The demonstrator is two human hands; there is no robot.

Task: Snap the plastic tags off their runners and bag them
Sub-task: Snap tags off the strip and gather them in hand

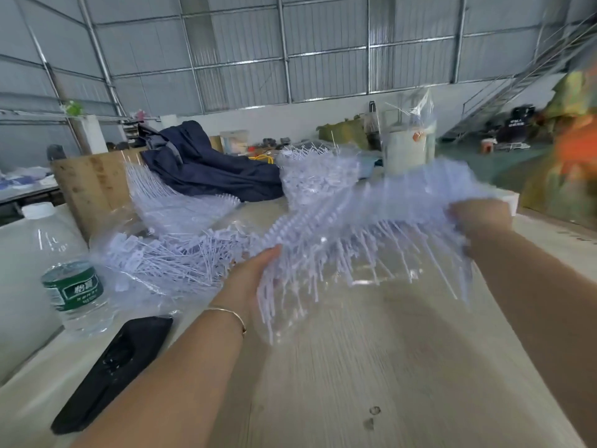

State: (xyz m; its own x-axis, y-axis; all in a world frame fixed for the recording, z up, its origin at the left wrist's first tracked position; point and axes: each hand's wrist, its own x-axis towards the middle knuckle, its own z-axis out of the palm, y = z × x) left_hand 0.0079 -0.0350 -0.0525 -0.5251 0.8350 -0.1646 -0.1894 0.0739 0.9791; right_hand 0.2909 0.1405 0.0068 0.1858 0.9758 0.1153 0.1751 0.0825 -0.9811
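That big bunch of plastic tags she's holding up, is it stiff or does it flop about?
Probably floppy: the bunch of tags sags between the left hand and right hand, its strands dangling. Likely light, since it's held aloft by its ends. Loose strands may snag.

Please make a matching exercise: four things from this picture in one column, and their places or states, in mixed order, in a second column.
Things:
1. bundle of tag runners
2. water bottle
3. black phone
4. dark blue cloth

Places or states:
A. lies flat by the left forearm
B. heaped at the far side of the table
C. held up between both hands
D. stands upright at the left

Pairs: 1-C, 2-D, 3-A, 4-B
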